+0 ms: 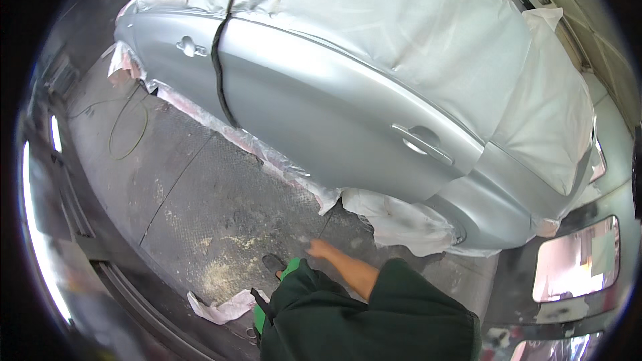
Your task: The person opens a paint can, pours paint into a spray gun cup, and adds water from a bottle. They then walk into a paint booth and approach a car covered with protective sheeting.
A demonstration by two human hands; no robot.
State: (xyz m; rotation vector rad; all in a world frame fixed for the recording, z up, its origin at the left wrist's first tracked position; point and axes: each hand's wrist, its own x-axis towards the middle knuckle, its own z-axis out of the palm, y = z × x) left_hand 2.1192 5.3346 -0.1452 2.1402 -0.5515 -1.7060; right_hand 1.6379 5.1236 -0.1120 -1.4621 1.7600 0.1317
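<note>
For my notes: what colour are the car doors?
Silver-grey car doors, seen best in the head view.

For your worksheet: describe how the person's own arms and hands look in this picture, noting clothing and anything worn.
Only one arm shows: a dark green sleeve, loose and pushed up toward the elbow, leaving the forearm bare. The hand is bare, with no glove, watch or ring visible. Which arm it is cannot be told; the other hand is out of view.

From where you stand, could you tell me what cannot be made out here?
- Head view: left hand, out of sight.
- Right hand: blurred, grip unclear.
- Car windows and roof: under masking sheet.
- Front wheel: behind masking paper.
- Shoe: partly behind green trousers.
</note>
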